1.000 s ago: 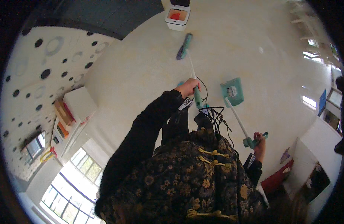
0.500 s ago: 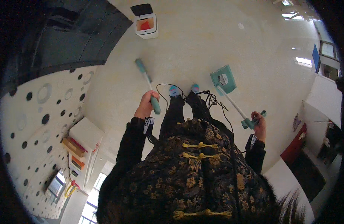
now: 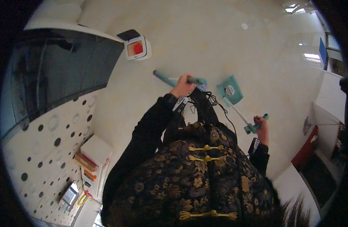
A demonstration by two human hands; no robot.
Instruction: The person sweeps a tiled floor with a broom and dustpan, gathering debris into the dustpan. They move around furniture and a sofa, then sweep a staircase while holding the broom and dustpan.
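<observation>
My left hand (image 3: 183, 86) is closed round the green grip of a broom (image 3: 164, 78), just in front of my feet. The broom's long green head lies to the left of that hand, at the floor; part of its pale stick is hidden behind the hand. In my right hand (image 3: 262, 128) is the green handle end of a dustpan (image 3: 230, 90). Its white stick slopes down to the green pan, which rests on the floor ahead and to the right, with a pale label on it.
A white bin (image 3: 138, 48) with its dark lid raised and something red inside stands at the far left, beside a dark glossy panel (image 3: 68, 60). Black cables (image 3: 215, 101) hang by my legs. A white cabinet (image 3: 96, 151) is against the dotted wall at left.
My left hand has moved right and forward with the broom, whose head now lies nearer the dustpan. My right hand and the dustpan have barely moved. The view has turned slightly.
</observation>
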